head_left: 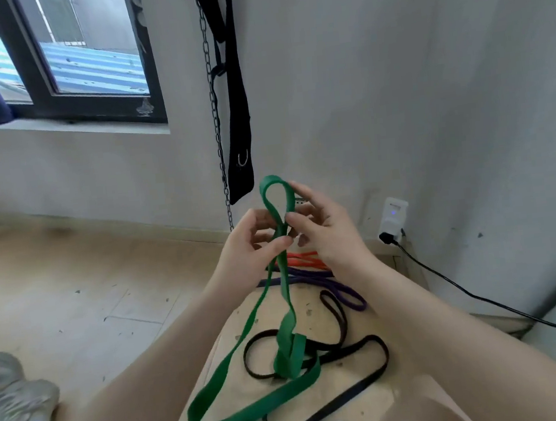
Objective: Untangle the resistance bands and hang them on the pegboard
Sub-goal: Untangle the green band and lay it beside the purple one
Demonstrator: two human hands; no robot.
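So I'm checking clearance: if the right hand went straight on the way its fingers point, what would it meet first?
Probably the left hand: the right hand points left across the green band, which both pinch. Depth is unclear.

We see the green band (282,316) as smooth, matt rubber, flat like a ribbon. The black band (349,347) looks the same, only thinner. Under them the tabletop (365,403) is pale raw wood, rough and speckled with dark marks. Behind, 1 chain (215,121) is dull dark metal, and the strap (237,118) beside it looks like black woven cloth.
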